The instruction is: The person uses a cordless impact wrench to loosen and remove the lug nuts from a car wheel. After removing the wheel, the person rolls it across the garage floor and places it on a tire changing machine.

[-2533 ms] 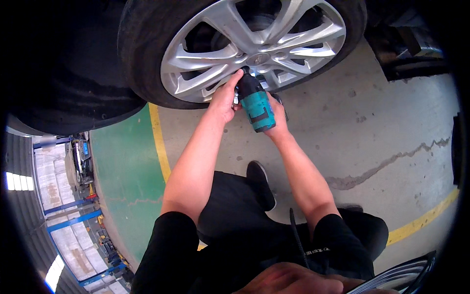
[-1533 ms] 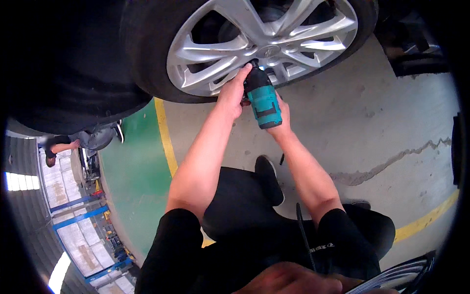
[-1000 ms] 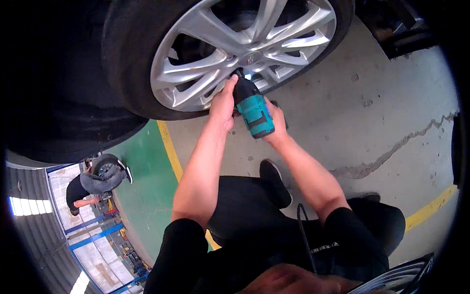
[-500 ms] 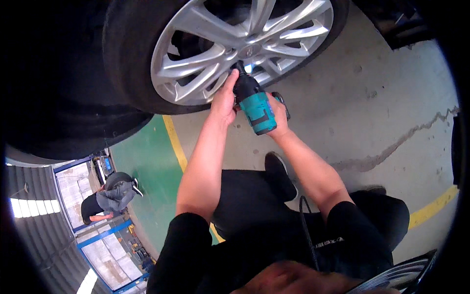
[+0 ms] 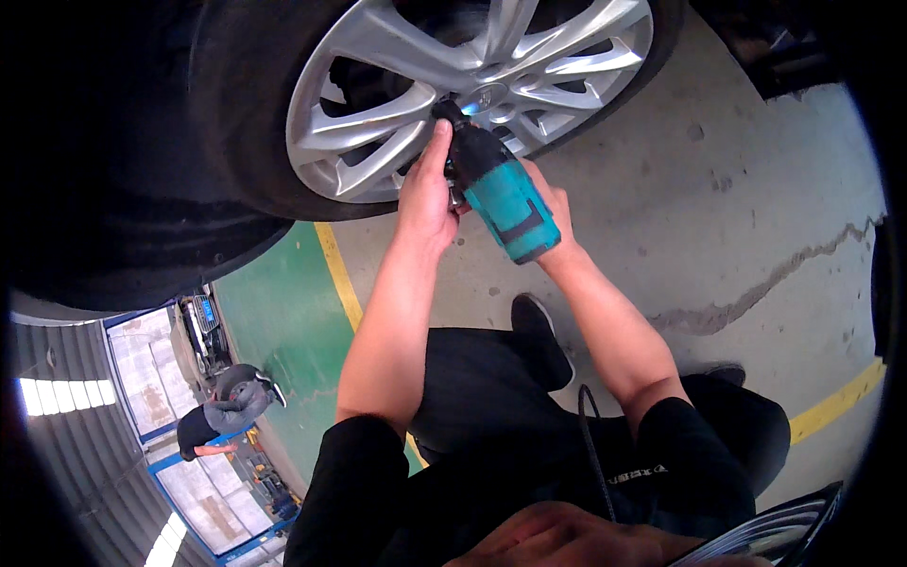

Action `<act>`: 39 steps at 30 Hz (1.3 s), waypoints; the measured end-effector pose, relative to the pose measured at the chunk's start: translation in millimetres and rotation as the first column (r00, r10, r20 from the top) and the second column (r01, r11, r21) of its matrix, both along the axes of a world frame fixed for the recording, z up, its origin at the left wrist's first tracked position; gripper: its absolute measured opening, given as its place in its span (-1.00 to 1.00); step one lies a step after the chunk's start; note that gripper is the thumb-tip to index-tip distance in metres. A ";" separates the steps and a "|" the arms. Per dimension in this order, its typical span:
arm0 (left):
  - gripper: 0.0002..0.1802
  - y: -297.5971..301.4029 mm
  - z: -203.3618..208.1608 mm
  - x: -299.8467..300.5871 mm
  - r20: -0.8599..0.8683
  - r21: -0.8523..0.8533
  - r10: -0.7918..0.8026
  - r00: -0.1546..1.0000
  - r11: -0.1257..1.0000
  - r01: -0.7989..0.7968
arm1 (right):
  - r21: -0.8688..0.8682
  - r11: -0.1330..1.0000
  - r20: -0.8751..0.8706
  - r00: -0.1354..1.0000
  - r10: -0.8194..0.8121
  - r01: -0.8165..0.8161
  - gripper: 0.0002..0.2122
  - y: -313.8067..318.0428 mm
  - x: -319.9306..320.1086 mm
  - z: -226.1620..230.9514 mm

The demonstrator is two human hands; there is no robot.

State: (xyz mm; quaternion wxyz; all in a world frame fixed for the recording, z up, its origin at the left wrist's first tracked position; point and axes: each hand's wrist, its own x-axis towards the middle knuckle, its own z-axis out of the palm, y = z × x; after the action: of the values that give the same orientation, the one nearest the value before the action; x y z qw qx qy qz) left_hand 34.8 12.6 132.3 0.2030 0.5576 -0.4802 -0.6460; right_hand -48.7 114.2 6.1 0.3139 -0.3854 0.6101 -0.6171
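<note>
A teal and black cordless impact wrench [image 5: 510,203] points its dark socket [image 5: 449,111] at the hub area of a silver alloy wheel [image 5: 397,42], left of the centre cap. A bluish light shines on the metal beside the nose. My right hand [image 5: 553,200] is closed round the wrench's grip, partly hidden behind the body. My left hand [image 5: 427,194] steadies the front of the wrench, thumb laid along its nose; its other fingers are mostly hidden behind the tool. Whether the socket sits on a fastener cannot be made out.
A black tyre [image 5: 241,113] surrounds the wheel, beside dark bodywork at the left. Below lies a grey floor [image 5: 680,217] with a crack, yellow lines and a green strip [image 5: 283,302]. At far left another person [image 5: 222,416] bends near a wheel. My shoe [image 5: 543,340] is below the wrench.
The wrench's nose has shifted left and slightly up across the hub, while its rear end has swung right. Both hands moved with it. The other person has shifted slightly right and down.
</note>
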 end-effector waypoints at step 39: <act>-0.45 -20.2 -6.2 -11.6 -0.017 -0.162 0.090 0.996 0.982 -0.092 | 0.052 0.987 -0.011 0.988 -0.155 0.155 -0.67 -25.5 -8.7 -10.8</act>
State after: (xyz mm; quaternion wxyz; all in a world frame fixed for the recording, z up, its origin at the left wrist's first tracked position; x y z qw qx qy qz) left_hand 23.2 -7.6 126.1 0.2796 0.5573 -0.5044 -0.5973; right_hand -57.5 88.7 -4.8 0.2728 -0.3307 0.6554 -0.6219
